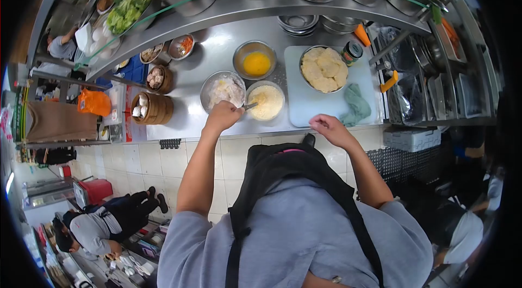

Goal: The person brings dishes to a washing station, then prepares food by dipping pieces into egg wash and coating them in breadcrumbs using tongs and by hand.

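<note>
A utensil (251, 106) juts rightward from the left hand (225, 116).

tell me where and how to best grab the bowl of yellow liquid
Probably by the rim on its right, coming from the right with the free right hand. The bowl of yellow liquid is round with no handle showing; that side has open tabletop beside it, while the crumb bowl crowds its near side. Keep it level.
</note>
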{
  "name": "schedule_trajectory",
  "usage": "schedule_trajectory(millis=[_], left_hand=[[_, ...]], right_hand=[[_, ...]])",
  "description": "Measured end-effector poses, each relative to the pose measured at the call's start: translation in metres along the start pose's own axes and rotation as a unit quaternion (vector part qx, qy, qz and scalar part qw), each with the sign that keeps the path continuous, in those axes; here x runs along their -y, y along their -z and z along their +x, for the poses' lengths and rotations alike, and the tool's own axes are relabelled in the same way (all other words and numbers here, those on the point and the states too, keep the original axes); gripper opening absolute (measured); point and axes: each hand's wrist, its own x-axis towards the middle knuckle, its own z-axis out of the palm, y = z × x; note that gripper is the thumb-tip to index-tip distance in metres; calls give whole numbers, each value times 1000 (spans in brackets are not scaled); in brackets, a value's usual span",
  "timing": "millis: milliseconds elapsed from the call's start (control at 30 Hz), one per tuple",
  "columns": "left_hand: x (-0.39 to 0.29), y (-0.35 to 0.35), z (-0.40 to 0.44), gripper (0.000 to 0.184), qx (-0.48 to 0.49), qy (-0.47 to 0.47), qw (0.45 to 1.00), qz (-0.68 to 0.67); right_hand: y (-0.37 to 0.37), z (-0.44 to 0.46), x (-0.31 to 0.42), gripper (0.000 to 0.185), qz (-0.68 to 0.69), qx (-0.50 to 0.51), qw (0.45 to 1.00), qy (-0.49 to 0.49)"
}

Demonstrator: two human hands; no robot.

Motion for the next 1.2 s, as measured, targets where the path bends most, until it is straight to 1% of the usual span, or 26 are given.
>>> schedule_trajectory(millis=[33, 100, 133, 200, 233, 300, 333, 400, 533, 600, 633, 700, 733, 800, 867, 933, 1000, 1033, 1100, 1200], left_hand=[[3, 4, -2, 41, 10, 1, 1000, 0], [10, -1, -5, 43, -1, -6, 1000, 5], [11, -5, -6, 42, -11, -4, 1000, -20], [13, -6, -9, 43, -16, -3, 999, -49], [19, -12, -9, 43, -17, -2, 998, -52], [27, -24, -7, 44, -42, 6, 998, -39], [24, -22, -8, 44, -46, 8, 998, -43], [19, -20, -9, 45, 7, 50, 992, -116], [11, -24, -3, 47, 34, 79, 986, -146], [5, -23, 1, 48, 83, 91, 986, -110], [2, -19, 2, 48, 83, 91, 986, -110], [-5, -9, 2, 52, 137, 115, 978, -111], [-6, -5, 4, 52, 139, 114, 978, -110], [-10, 6, 3, 54, 177, 130, 970, -101], [-17, 18, 0, 54, 188, 124, 970, -90], [-18, 23, 1, 55, 198, 117, 970, -78], [-14, 18, 2, 56, 184, 105, 976, -50], [-12, 14, 2, 56, 184, 105, 976, -49], [-11, 12, 2, 56, 190, 104, 975, -58], [-12, 10, 1, 57, 189, 119, 972, -66]], right_hand=[[-8, 15, 16, 27, -3, 8, 1000, 2], [-23, 45, 44, 26, -64, 11, 995, 80], [-32, 61, 55, 26, -67, 16, 994, 81], [-47, 90, 75, 24, -138, 19, 984, 111], [-53, 102, 79, 24, -140, 21, 984, 110], [-65, 127, 79, 23, -280, -10, 950, 136], [-69, 136, 76, 23, -284, -6, 949, 139], [-79, 152, 68, 25, -358, -20, 928, 99], [-90, 172, 60, 24, -388, 1, 918, 77], [-91, 178, 58, 25, -416, -20, 906, 70], [-90, 181, 57, 25, -416, -20, 906, 70], [-88, 185, 54, 25, -443, -27, 892, 89], [-87, 185, 52, 25, -442, -28, 892, 88], [-87, 184, 47, 25, -457, -33, 882, 106], [-91, 187, 37, 26, -470, -41, 877, 96], [-94, 185, 45, 26, -482, -49, 871, 86], [-97, 182, 52, 28, -434, 3, 901, 8], [-99, 185, 48, 28, -433, 3, 901, 9], [-102, 191, 46, 32, -467, 17, 884, 26], [-106, 194, 44, 32, -454, 37, 890, 30]])
